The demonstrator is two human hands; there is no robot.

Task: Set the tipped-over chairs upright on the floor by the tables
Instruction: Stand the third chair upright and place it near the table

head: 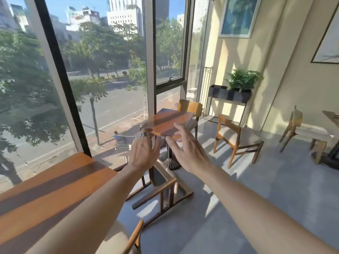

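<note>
While both hands reach forward with bare arms outstretched, the tipped-over chair (161, 191) lies on the floor (275, 208) below and just beyond them, between the near worktop (55, 187) and the small far worktop (170, 121). Its dark wooden frame rests on its side, legs and rails slanting. The left hand (144, 149), wearing a ring, and the right hand (187, 149) hover apart, fingers spread, grasping nothing.

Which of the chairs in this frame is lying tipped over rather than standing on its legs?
The dark wooden chair on the floor just below both outstretched hands, between the two window tables. The chair with the pale cushion beside the small table stands on its legs.
</note>
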